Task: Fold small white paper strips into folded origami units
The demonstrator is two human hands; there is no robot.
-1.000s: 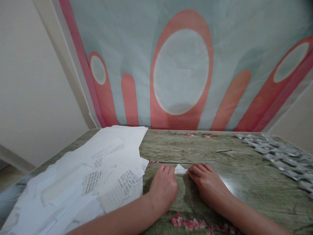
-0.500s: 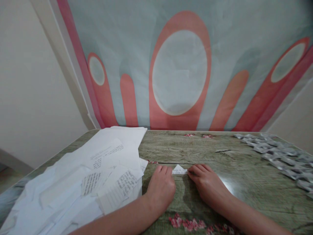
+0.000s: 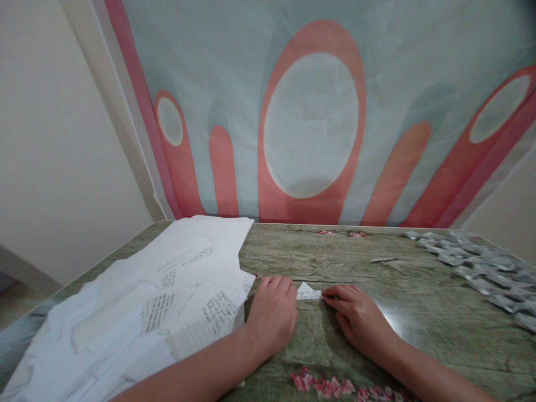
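A small strip of folded white paper [image 3: 309,295] with handwriting on it lies flat on the table between my hands, a pointed flap sticking up from its far edge. My left hand [image 3: 274,315] rests at its left end with the fingers curled down over that end; the fingertips are hidden behind the knuckles. At the right end, my right hand [image 3: 354,310] pinches the paper between thumb and fingers. A heap of loose paper sheets [image 3: 209,231], some printed and some handwritten, spreads over the left side of the table beside my left forearm.
Several folded grey-white paper pieces [image 3: 481,268] lie in rows along the right side. The wood-patterned table [image 3: 285,251] has pink flower prints and ends at a wall hanging [image 3: 230,67] with red and pale shapes.
My left hand has shifted slightly left and its fingers have risen a little at the paper's end. My right hand stays at the other end. The camera view has turned slightly left.
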